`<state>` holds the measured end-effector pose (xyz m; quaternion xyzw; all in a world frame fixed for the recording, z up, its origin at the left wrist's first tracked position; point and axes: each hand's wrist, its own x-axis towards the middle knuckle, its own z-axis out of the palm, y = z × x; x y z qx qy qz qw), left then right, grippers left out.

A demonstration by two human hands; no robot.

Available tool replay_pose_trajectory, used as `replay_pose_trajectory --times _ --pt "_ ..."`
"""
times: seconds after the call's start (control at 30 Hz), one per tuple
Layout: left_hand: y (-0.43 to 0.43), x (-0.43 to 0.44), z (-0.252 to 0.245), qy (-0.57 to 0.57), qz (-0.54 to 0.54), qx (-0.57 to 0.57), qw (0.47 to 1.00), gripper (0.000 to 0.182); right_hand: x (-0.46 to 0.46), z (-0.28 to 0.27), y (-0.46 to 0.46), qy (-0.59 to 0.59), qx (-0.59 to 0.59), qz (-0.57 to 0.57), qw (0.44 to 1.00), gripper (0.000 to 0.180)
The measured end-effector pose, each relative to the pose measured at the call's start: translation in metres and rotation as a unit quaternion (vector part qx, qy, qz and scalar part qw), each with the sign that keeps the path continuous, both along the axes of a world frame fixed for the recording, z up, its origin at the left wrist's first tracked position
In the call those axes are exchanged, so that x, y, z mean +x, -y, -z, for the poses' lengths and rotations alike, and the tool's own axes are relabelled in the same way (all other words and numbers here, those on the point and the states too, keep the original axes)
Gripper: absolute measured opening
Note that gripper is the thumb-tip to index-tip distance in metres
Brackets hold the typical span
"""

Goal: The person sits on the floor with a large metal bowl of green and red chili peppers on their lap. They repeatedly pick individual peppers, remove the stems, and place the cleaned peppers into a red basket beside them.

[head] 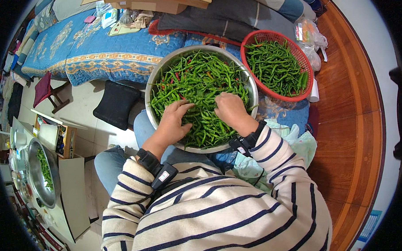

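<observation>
A wide metal basin point(150, 109) full of green chili peppers point(202, 79), with a few red ones among them, rests at my lap. My left hand point(174, 123) lies over the peppers on the left side, thumb and fingers apart, fingertips touching the heap. On the right side, my right hand point(232, 109) is curled down into the peppers. Its fingertips are hidden, so whether it pinches a pepper does not show. Beyond the basin's right rim, a red plastic basket point(244, 54) holds more green chilies point(275, 68).
A sofa with a blue patterned cover point(112, 52) runs behind the basin, bearing a cardboard box point(157, 4). To the left are a black-topped stool point(115, 103) and a table point(72, 196) with a second metal basin point(54, 163) of green chilies. Plastic bags point(309, 38) lie beyond the basket.
</observation>
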<state>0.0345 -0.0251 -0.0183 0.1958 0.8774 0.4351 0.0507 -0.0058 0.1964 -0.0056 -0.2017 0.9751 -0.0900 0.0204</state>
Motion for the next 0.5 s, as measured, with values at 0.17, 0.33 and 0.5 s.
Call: replay_pose_trajectory --times 0.17,0.33,0.5 --pt "-0.012 -0.001 -0.01 -0.044 0.061 -0.134 0.988 0.065 -0.007 -0.012 -0.011 -0.03 -0.176 0.039 0.983 0.022" --pt "-0.011 -0.004 -0.015 -0.017 0.047 -0.229 0.972 0.067 -0.029 -0.017 -0.027 0.15 -0.39 0.172 0.892 0.017" --pt "-0.008 -0.014 -0.014 0.0 0.016 -0.219 0.976 0.067 -0.035 -0.019 -0.038 0.152 -0.495 0.194 0.833 0.018"
